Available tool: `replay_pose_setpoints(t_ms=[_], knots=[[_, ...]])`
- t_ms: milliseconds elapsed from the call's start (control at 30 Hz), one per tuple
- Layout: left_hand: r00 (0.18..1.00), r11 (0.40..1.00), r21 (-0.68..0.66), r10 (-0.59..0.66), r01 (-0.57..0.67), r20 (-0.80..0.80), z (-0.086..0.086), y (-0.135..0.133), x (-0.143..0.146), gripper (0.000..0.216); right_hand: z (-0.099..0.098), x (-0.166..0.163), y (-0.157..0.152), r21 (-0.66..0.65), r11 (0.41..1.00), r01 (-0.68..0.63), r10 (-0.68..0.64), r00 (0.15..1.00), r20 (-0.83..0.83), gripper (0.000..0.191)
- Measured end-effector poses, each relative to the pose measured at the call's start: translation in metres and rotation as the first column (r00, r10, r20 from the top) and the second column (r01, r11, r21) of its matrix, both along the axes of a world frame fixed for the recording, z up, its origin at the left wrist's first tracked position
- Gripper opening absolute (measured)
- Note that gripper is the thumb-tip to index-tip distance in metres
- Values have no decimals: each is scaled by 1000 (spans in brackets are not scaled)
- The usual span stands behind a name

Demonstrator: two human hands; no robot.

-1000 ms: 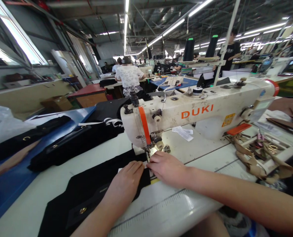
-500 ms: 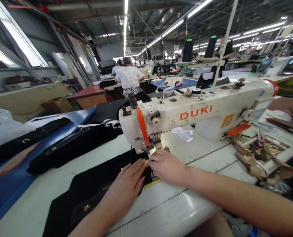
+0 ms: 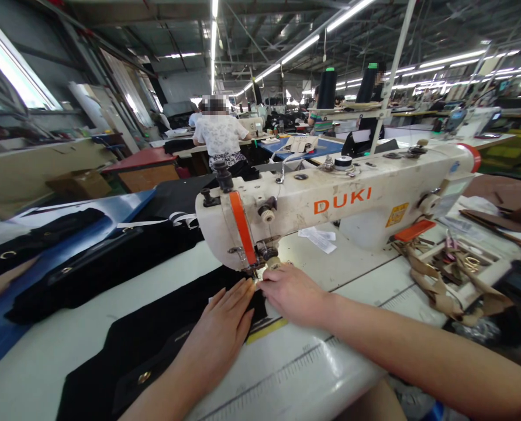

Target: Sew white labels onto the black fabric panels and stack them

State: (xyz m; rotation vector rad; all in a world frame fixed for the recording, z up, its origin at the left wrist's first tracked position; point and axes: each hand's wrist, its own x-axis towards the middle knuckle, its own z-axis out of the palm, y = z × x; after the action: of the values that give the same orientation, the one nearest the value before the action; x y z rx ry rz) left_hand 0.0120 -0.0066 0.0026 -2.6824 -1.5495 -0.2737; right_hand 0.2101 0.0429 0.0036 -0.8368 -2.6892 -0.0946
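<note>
A black fabric piece (image 3: 155, 316) with a gold-coloured metal fitting (image 3: 144, 377) lies on the white machine bed, its far end under the needle area of a sewing machine (image 3: 286, 199) marked DUKI. My left hand (image 3: 222, 321) rests flat on the fabric, fingers stretched toward the needle. Close against those fingertips, my right hand (image 3: 293, 295) has its fingers bent together at the fabric's edge, just in front of the presser foot. The hands partly hide the stitching spot, and the right fingertips are hard to see. A small lamp lights that spot.
More black pieces (image 3: 106, 263) lie at left near a blue table (image 3: 36, 292). White paper slips (image 3: 317, 238) rest behind the needle. A tray (image 3: 475, 248) of brown strips and metal rings stands right. A person in a white patterned top (image 3: 220, 137) works ahead.
The whole view has shifted, so the machine and fabric appear farther left. Both hands keep nearly the same place by the needle, with the fabric still beneath the left one.
</note>
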Motion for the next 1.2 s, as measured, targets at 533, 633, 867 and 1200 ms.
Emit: replay_pose_setpoints(t_ms=[533,633,867,1200], knots=[[1000,1000,13,-3,3,24,-1,1,0,45,-3,1,-1,1,1000,-12,12,1000,8,12],[999,1000,9,0,-1,38,0,0,1,44,-3,2,-1,6,1000,-15,15,1000,5,12],[999,1000,-5,9,-8,52,0,11,-2,45,-5,0,0,11,1000,3,-3,1000,-1,14],[999,999,-1,49,-49,20,-2,11,-10,45,-1,6,-8,8,999,31,-30,997,-74,17]])
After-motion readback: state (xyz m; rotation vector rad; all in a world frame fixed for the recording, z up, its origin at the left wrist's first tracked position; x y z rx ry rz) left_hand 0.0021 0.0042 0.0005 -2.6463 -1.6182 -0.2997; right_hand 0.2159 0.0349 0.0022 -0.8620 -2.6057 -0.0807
